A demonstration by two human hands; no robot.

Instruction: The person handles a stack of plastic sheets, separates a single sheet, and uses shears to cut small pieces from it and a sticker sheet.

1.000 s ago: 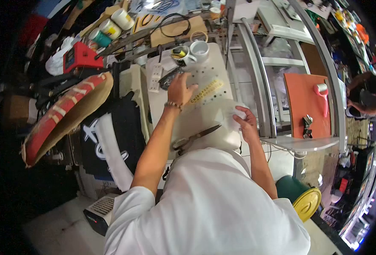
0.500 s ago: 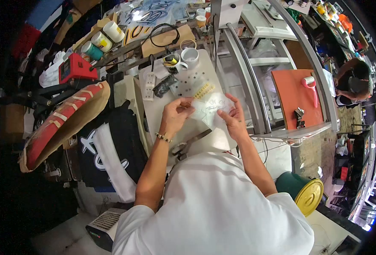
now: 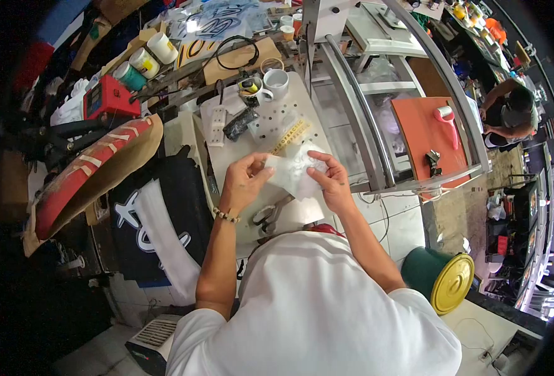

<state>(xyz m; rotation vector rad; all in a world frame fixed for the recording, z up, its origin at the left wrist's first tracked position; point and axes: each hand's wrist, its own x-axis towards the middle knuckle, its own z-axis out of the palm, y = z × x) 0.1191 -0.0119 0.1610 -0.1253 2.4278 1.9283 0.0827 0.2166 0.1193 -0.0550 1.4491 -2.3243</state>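
My left hand (image 3: 244, 183) and my right hand (image 3: 331, 178) hold a small translucent sheet (image 3: 294, 177) between them over the table. Each pinches one side of it between thumb and fingers. Faint dark markings show on the sheet. Just beyond it lies a clear strip with yellow lettering (image 3: 294, 133), and several small dark dots are scattered on the tabletop around that. Closer to my body are dark-handled scissors (image 3: 264, 215), partly hidden, and a curled white piece (image 3: 309, 212) that looks like paper.
A white mug (image 3: 276, 84), a mug holding a yellow tool (image 3: 252, 93), a black wrapped bundle (image 3: 240, 123) and a power strip (image 3: 215, 126) occupy the table. Right: a metal frame (image 3: 360, 106) and an orange board (image 3: 424, 135). Another person (image 3: 512, 113) sits far right.
Both hands and the sheet have shifted slightly left in view. The sheet has tilted, so its markings look fainter, and more of the yellow lettering shows. The camera view has moved a little.
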